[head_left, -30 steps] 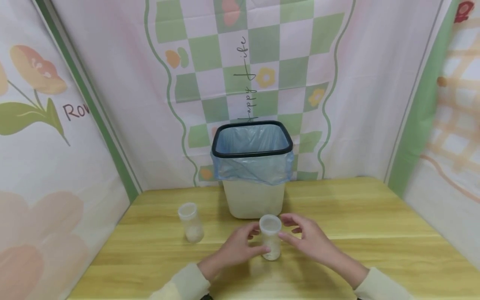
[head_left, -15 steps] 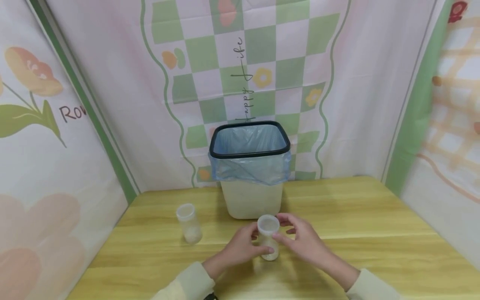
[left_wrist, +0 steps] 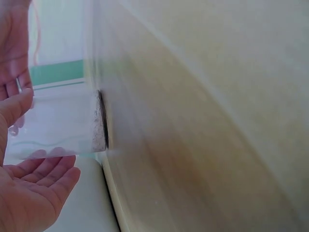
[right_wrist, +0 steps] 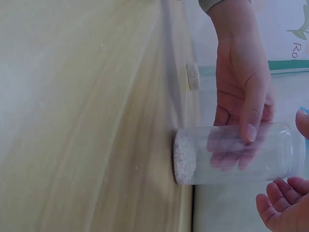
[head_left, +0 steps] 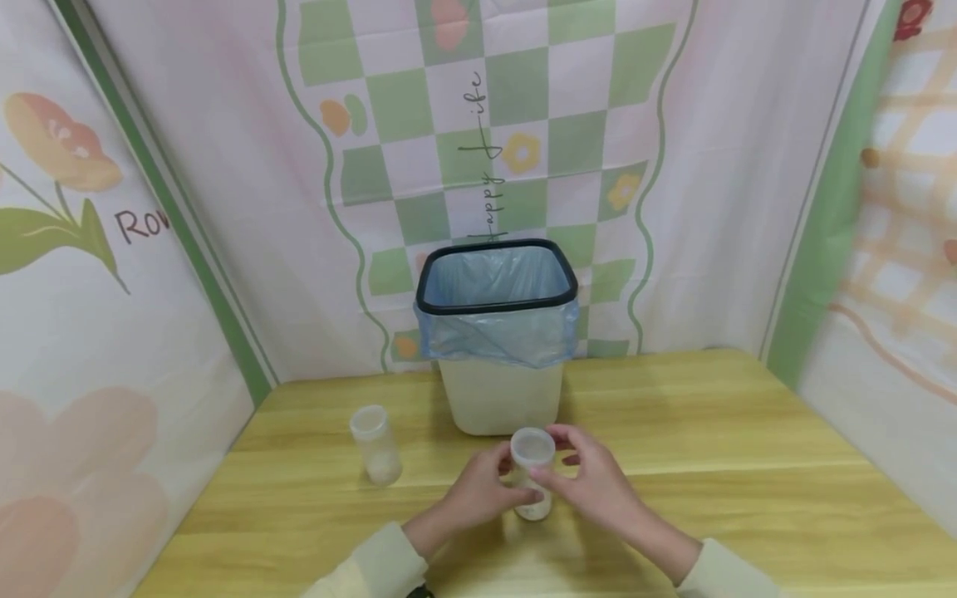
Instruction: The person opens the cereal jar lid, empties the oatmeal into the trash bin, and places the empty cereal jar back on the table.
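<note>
A clear plastic jar (right_wrist: 203, 159) stands upright on the table in front of the bin, with a thin layer of whitish bits (right_wrist: 184, 159) at its bottom. My left hand (head_left: 478, 497) holds its body, thumb on the near side and fingers behind, visible through the clear wall in the right wrist view. Up at the jar's pale lid (head_left: 533, 447), my right hand (head_left: 598, 486) has its thumb and fingers around the rim. A second similar jar (head_left: 378, 448) with pale contents stands to the left, out of reach of both hands.
Just behind the held jar is a white bin (head_left: 503, 399) with a black rim and a blue plastic liner (head_left: 499, 328). Printed curtains (head_left: 718, 208) enclose the wood-grain table (head_left: 688, 415) at the back and sides.
My right hand has come in leftward, from beside the jar to its lid. The left hand stays on the body. The head view has shifted slightly.
</note>
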A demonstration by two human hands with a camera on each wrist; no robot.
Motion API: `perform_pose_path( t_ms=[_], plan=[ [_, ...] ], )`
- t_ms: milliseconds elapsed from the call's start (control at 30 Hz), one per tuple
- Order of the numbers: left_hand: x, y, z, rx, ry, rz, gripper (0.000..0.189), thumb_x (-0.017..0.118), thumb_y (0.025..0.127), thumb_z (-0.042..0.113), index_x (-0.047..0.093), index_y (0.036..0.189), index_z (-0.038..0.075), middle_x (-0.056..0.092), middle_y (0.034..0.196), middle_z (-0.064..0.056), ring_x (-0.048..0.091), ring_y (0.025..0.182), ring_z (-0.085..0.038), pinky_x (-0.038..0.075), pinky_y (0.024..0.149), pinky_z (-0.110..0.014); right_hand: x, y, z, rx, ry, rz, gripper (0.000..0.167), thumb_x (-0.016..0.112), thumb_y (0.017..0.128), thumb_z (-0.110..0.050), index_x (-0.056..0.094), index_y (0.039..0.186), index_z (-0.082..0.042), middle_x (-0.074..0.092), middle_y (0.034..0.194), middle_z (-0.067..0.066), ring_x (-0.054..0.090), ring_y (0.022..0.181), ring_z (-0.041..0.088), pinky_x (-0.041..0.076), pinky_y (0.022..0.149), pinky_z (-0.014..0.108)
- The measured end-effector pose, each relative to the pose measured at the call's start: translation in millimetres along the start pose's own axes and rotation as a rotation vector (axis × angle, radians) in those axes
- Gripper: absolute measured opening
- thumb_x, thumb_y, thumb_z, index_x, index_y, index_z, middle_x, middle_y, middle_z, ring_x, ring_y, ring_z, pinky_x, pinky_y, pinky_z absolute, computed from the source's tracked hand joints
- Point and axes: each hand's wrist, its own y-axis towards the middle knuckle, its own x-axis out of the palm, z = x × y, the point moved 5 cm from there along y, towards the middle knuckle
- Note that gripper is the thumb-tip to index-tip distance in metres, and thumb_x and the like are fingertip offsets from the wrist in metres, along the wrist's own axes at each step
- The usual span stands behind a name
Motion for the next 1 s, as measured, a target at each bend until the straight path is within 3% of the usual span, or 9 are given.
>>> perform_pose_path(
  t_ms=[333, 600, 767, 1000],
  plan=[
    [-4.6, -4.3, 0.6, -0.006, -0.009, 0.006, 0.052, 0.084, 0.074, 0.028, 0.063, 0.116, 0.006, 0.065, 0.104, 0.006, 0.06, 0.095, -0.013, 0.051, 0.082, -0.03, 8, -2.3, 1, 0.104, 0.106, 0.071, 0.059, 0.082, 0.078, -0.019, 0.055, 0.125, 0.004, 0.063, 0.11, 0.007, 0.057, 0.103, 0.024, 0.05, 0.087, 0.045],
    [-6.2, -8.5, -2.8, -0.007, -0.072, -0.003, 0.044, 0.084, 0.075, 0.027, 0.064, 0.111, 0.011, 0.063, 0.101, 0.009, 0.061, 0.098, -0.013, 0.05, 0.087, -0.03, 14, -6.0, -1, 0.202, 0.191, 0.098, 0.056, 0.082, 0.079, -0.017, 0.055, 0.123, 0.003, 0.061, 0.112, 0.009, 0.055, 0.104, 0.022, 0.049, 0.092, 0.045],
    [-8.4, -12.2, -1.9, 0.003, -0.101, -0.001, 0.046, 0.084, 0.074, 0.023, 0.064, 0.112, 0.007, 0.062, 0.099, 0.007, 0.061, 0.099, -0.018, 0.05, 0.091, -0.033, 19, -9.2, -3, 0.248, 0.247, 0.125, 0.054, 0.08, 0.081, -0.015, 0.053, 0.123, 0.003, 0.059, 0.115, 0.011, 0.053, 0.109, 0.025, 0.047, 0.094, 0.044],
    [-10.5, -16.1, -4.0, -0.008, -0.089, 0.025, 0.049, 0.085, 0.072, 0.024, 0.065, 0.113, 0.007, 0.062, 0.101, 0.005, 0.06, 0.1, -0.017, 0.05, 0.092, -0.031, 27, -11.9, -4, 0.33, 0.288, 0.15, 0.057, 0.079, 0.082, -0.017, 0.049, 0.124, 0.004, 0.054, 0.118, 0.014, 0.051, 0.109, 0.026, 0.045, 0.091, 0.035]
  ],
)
